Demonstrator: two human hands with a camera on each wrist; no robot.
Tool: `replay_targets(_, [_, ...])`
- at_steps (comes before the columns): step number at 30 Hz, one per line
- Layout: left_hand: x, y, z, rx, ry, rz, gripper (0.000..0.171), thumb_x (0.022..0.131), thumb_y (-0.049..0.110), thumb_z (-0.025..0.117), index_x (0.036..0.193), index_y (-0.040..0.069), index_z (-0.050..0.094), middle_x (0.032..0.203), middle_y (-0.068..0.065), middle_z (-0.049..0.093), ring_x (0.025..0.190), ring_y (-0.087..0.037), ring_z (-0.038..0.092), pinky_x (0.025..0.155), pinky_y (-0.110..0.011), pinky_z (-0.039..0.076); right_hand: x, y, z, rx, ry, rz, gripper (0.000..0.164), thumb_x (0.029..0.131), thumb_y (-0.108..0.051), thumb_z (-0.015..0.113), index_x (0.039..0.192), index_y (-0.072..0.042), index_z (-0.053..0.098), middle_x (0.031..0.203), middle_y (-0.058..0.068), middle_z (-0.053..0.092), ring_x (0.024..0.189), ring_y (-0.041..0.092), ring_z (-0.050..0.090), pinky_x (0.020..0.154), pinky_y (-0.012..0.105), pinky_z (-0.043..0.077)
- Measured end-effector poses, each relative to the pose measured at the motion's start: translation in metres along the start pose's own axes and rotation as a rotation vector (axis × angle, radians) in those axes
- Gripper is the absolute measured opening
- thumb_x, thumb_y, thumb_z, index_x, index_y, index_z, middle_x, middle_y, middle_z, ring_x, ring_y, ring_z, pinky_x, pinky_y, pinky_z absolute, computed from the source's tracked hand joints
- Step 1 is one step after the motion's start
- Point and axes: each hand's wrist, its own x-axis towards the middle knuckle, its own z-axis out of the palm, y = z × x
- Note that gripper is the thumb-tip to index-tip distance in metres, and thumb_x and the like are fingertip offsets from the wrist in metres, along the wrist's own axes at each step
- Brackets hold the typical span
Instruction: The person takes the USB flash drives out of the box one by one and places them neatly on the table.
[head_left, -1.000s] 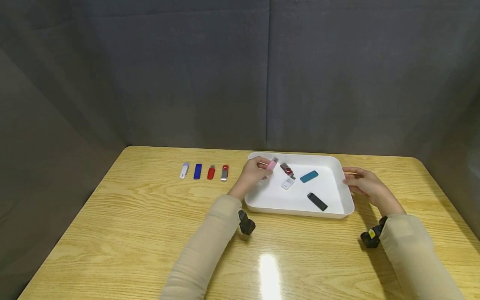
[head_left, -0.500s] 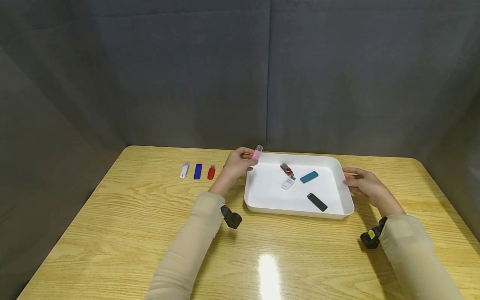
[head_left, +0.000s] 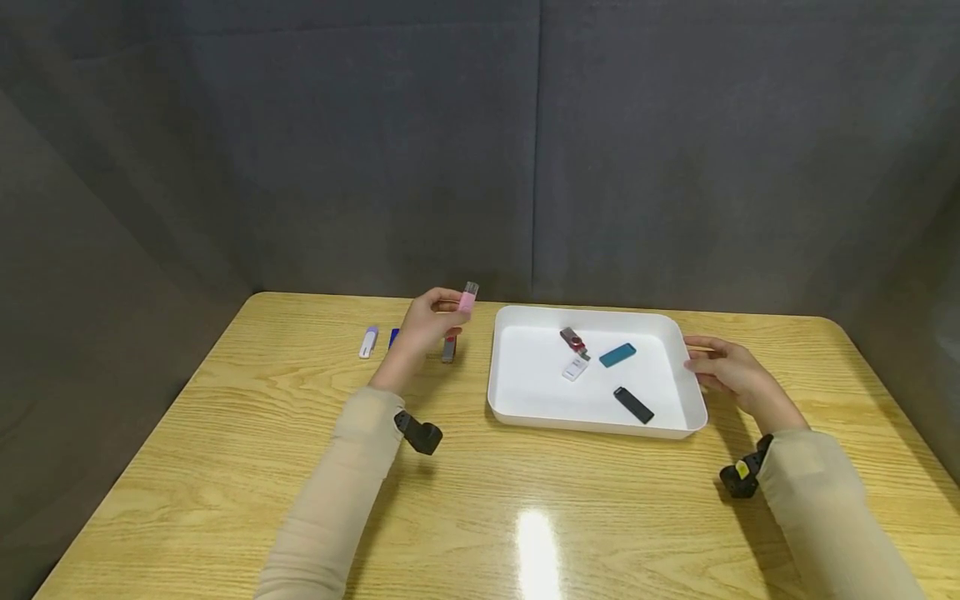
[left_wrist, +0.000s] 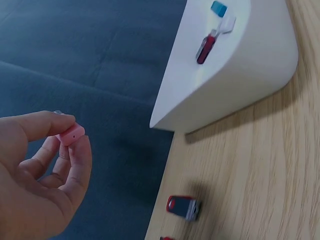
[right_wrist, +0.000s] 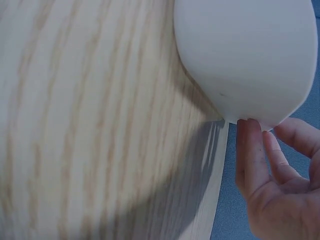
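Note:
My left hand (head_left: 426,323) pinches a pink USB stick (head_left: 468,299) between thumb and fingers, raised above the table left of the white tray (head_left: 585,421). Its clear-capped end points up. Under and beside that hand lie a red-and-silver USB stick (head_left: 448,350), a partly hidden blue one (head_left: 393,335) and a white-and-lilac one (head_left: 368,343). On the tray's right side, my right hand (head_left: 726,368) grips the wall, thumb at the rim and fingers against the outside (right_wrist: 252,150).
Inside the tray lie a dark red swivel USB stick (head_left: 573,340), a white one (head_left: 575,368), a teal one (head_left: 617,355) and a black one (head_left: 633,405). A dark curtain (head_left: 375,150) hangs behind the wooden table (head_left: 570,492).
My left hand has lifted the pink USB stick out over the tray's left rim and carried it left, above the sticks on the table. The right hand stays at the tray.

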Motion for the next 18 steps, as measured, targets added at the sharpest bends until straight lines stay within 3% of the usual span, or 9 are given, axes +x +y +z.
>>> replay_targets(3, [-0.001, -0.001, -0.009, -0.019, 0.01, 0.0, 0.036, 0.092, 0.006, 0.06, 0.127, 0.0, 0.052, 0.116, -0.013, 0.056, 0.1, -0.021, 0.059, 0.099, -0.043, 0.051, 0.0, 0.001, -0.001, 0.014, -0.01, -0.005, 0.065, 0.095, -0.012, 0.056, 0.149, 0.003, 0.023, 0.121, 0.005, 0.051, 0.08, -0.009, 0.057, 0.075, 0.014, 0.054])
replay_targets(8, [-0.005, -0.001, -0.026, -0.023, 0.024, 0.017, 0.037, 0.093, 0.008, 0.058, 0.128, -0.001, 0.05, 0.11, -0.008, 0.055, 0.102, -0.021, 0.058, 0.094, -0.035, 0.052, -0.001, 0.001, -0.001, 0.023, -0.026, -0.012, 0.066, 0.096, -0.012, 0.055, 0.149, 0.004, 0.02, 0.121, 0.003, 0.051, 0.08, -0.011, 0.057, 0.077, 0.014, 0.054])
replay_targets(13, [-0.007, -0.004, -0.046, -0.009, 0.07, 0.008, 0.038, 0.093, 0.009, 0.058, 0.129, 0.0, 0.05, 0.111, -0.007, 0.055, 0.1, -0.018, 0.058, 0.092, -0.03, 0.053, 0.0, 0.001, -0.001, 0.021, -0.019, -0.019, 0.065, 0.096, -0.012, 0.055, 0.149, 0.005, 0.021, 0.112, -0.006, 0.052, 0.08, -0.011, 0.057, 0.076, 0.013, 0.054])
replay_targets(15, [-0.008, -0.007, -0.054, -0.006, 0.086, 0.005, 0.039, 0.094, 0.009, 0.057, 0.131, 0.0, 0.048, 0.113, -0.008, 0.054, 0.097, -0.014, 0.056, 0.093, -0.03, 0.053, 0.001, 0.002, -0.001, 0.018, -0.019, -0.02, 0.065, 0.096, -0.011, 0.055, 0.149, 0.005, 0.021, 0.113, -0.005, 0.053, 0.08, -0.011, 0.057, 0.076, 0.013, 0.054])
replay_targets(18, [-0.009, -0.011, -0.067, 0.006, 0.102, 0.004, 0.041, 0.095, 0.01, 0.056, 0.133, 0.0, 0.046, 0.117, -0.008, 0.053, 0.095, -0.009, 0.055, 0.094, -0.028, 0.053, 0.0, 0.001, 0.0, 0.012, -0.019, -0.019, 0.065, 0.096, -0.011, 0.054, 0.149, 0.005, 0.02, 0.123, 0.007, 0.052, 0.08, -0.012, 0.056, 0.076, 0.013, 0.053])
